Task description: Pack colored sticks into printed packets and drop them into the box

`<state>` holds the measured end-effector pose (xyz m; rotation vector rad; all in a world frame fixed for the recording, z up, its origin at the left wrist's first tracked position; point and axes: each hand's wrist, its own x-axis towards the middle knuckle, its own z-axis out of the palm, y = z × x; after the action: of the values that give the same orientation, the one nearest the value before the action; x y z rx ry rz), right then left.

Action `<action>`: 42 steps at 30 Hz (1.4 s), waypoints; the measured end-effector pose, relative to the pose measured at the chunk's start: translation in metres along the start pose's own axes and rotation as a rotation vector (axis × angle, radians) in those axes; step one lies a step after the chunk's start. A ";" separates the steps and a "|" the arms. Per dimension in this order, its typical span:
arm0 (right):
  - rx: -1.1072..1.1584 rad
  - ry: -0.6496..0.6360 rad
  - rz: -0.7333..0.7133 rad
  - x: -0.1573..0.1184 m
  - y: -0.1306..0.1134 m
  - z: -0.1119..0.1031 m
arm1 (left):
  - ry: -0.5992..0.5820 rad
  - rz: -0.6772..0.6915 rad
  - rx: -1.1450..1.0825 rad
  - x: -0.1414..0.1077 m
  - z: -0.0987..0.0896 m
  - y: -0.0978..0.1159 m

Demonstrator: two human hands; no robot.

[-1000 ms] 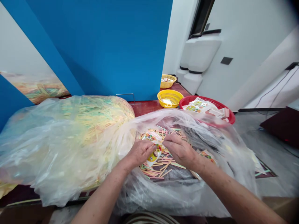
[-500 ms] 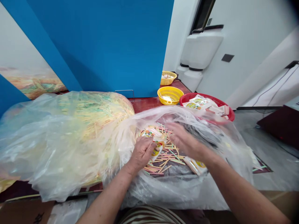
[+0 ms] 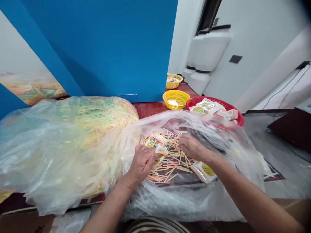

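Thin pastel sticks [image 3: 170, 161] lie scattered inside an opened clear plastic bag [image 3: 194, 207]. My left hand [image 3: 143, 161] is closed on the edge of a small printed packet [image 3: 160, 154], left of the scattered sticks. Another printed packet [image 3: 154, 140] lies just behind it. My right hand [image 3: 190, 146] is closed over the back right part of the sticks, fingertips among them; what it pinches is too small to make out. A third packet [image 3: 205, 171], with sticks showing in it, lies below my right forearm.
A large plastic bag full of pastel sticks [image 3: 97, 123] fills the left side. Behind on the right stand a red basket [image 3: 240, 119] of packets and two yellow baskets [image 3: 177, 97]. A blue panel [image 3: 109, 48] rises at the back.
My right hand has gone from open and blurred to closed, down at the sticks. My left hand has shifted slightly left and down with the packet.
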<state>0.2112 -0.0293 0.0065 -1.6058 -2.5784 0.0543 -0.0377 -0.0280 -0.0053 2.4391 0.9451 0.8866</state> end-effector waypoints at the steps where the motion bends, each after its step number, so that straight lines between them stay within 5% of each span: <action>1: -0.002 0.051 -0.024 -0.004 0.000 -0.012 | -0.009 0.008 0.003 0.001 0.000 0.000; 6: -0.175 0.215 -0.150 -0.022 -0.026 -0.069 | -0.014 0.056 0.022 0.007 0.000 0.006; 9: -0.334 0.226 -0.235 -0.022 -0.049 -0.083 | 0.039 0.083 0.022 0.009 0.001 0.012; 14: -0.445 0.211 -0.300 -0.014 -0.067 -0.079 | -0.002 0.085 0.048 0.007 0.002 0.018; 20: -0.366 0.123 -0.358 -0.017 -0.065 -0.063 | 0.048 0.021 0.012 0.001 0.001 0.013; 25: -0.348 0.134 -0.328 -0.019 -0.065 -0.055 | -0.092 0.029 -0.031 -0.001 0.005 0.014; 28: -0.268 0.153 -0.394 -0.019 -0.066 -0.053 | -0.058 0.014 -0.078 0.000 0.006 0.014; 34: 0.069 0.560 -0.091 -0.032 -0.072 -0.049 | 0.156 0.042 -0.267 -0.002 0.007 0.016; 38: 0.072 0.496 -0.046 -0.058 -0.076 -0.021 | 0.154 0.102 -0.263 -0.008 0.022 0.028; 42: -0.039 0.437 0.185 -0.105 -0.034 0.002 | 0.014 -0.060 -0.101 -0.007 0.022 0.014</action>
<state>0.2262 -0.1386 -0.0001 -1.6450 -2.1123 -0.3001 -0.0201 -0.0457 -0.0166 2.3107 0.9492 0.9094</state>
